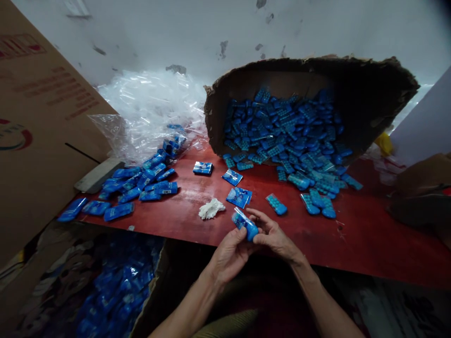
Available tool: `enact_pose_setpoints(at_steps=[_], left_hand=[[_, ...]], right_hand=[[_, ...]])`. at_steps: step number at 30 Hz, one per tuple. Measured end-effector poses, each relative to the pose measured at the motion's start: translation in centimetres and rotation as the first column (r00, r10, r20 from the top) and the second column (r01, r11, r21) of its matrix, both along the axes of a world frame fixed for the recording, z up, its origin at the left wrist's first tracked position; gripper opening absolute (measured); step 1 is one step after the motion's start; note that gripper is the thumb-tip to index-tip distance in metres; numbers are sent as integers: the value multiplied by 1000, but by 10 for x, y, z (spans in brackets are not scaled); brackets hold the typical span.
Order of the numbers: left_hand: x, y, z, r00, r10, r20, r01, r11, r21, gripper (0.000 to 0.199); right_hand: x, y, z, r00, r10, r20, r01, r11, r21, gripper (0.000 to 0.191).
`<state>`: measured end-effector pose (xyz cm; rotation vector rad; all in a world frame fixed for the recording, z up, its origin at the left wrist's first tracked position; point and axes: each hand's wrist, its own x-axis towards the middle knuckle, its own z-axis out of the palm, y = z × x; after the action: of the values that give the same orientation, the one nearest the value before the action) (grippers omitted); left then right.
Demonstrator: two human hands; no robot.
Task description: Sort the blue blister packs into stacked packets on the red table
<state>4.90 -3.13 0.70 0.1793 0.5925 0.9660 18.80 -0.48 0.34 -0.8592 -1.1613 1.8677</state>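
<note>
My left hand (232,251) is closed around a small blue packet (248,228), a rounded blue piece in a shiny clear sleeve with a printed blue card. The packet tilts up and away from me over the table's front edge. My right hand (276,237) pinches its near right end with the thumb, while the index finger is raised apart. Just beyond lie printed blue cards (239,197) and a small stack of cards (203,168). A loose blue piece with lighter bumps (276,204) rests right of them. A crumpled white lump (211,209) lies to the left.
A torn carton (380,112) on its side spills many bumpy blue pieces (282,126) onto the red table (369,239). Clear plastic sleeves (155,103) are heaped at back left, finished-looking blue packets (141,183) before them. A tall cardboard box (45,108) stands left; more packets (120,281) lie below.
</note>
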Motion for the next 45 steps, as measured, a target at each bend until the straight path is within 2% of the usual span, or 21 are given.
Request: enact_pose_setpoints(at_steps=[6, 11, 13, 16, 18, 20, 22, 24, 25, 27, 29, 31, 32, 36, 41, 45], left_hand=[[3, -1, -1, 1000, 1, 1, -1, 1000, 11, 24], [11, -3, -4, 994, 89, -66, -90, 996, -17, 22], [15, -4, -4, 992, 107, -71, -110, 993, -31, 21], [12, -1, 3, 992, 95, -84, -98, 995, -23, 21], [-3, 6, 11, 986, 124, -108, -127, 992, -14, 19], [-29, 18, 20, 957, 257, -136, -259, 966, 0, 20], [-59, 30, 29, 868, 474, -148, -470, 881, 58, 31], [-83, 38, 33, 788, 585, -192, -585, 809, 67, 40], [-89, 40, 33, 763, 604, -230, -610, 790, 51, 38], [-86, 38, 28, 784, 544, -300, -571, 821, -2, 26], [-69, 31, 19, 855, 391, -340, -435, 898, -61, 14], [-47, 25, 7, 896, 242, -372, -303, 946, -117, 14], [-37, 22, 1, 897, 207, -390, -272, 955, -121, 15], [-17, 20, -15, 875, 186, -446, -242, 968, -72, 22], [-13, 24, -17, 852, 170, -495, -207, 978, -20, 25], [-11, 26, -19, 845, 167, -508, -199, 980, -8, 25]], right_hand=[[0, 0, 3, 999, 17, 27, -18, 999, 47, 62], [-8, -4, -9, 981, -144, 131, 122, 979, 165, 56], [-9, -4, -14, 974, -172, 150, 144, 973, 179, 55], [-7, -2, -17, 979, -100, 179, 65, 979, 192, 56], [-2, 2, -16, 959, -83, 270, 10, 965, 261, 53], [2, 9, -13, 899, -160, 408, -7, 926, 379, 44], [5, 19, -11, 802, -276, 530, -23, 872, 489, 35], [3, 33, -10, 695, -382, 610, -54, 817, 574, 32], [0, 41, -10, 639, -427, 639, -73, 794, 603, 32], [-11, 56, -12, 521, -492, 698, -122, 766, 631, 34], [-23, 69, -17, 377, -521, 766, -178, 771, 612, 34], [-33, 77, -23, 256, -529, 809, -212, 786, 581, 29], [-35, 79, -26, 221, -532, 818, -218, 790, 573, 25], [-32, 80, -32, 202, -538, 818, -227, 787, 574, 22], [-25, 78, -32, 229, -547, 805, -252, 766, 592, 26], [-28, 78, -37, 246, -593, 767, -212, 739, 639, 17]])
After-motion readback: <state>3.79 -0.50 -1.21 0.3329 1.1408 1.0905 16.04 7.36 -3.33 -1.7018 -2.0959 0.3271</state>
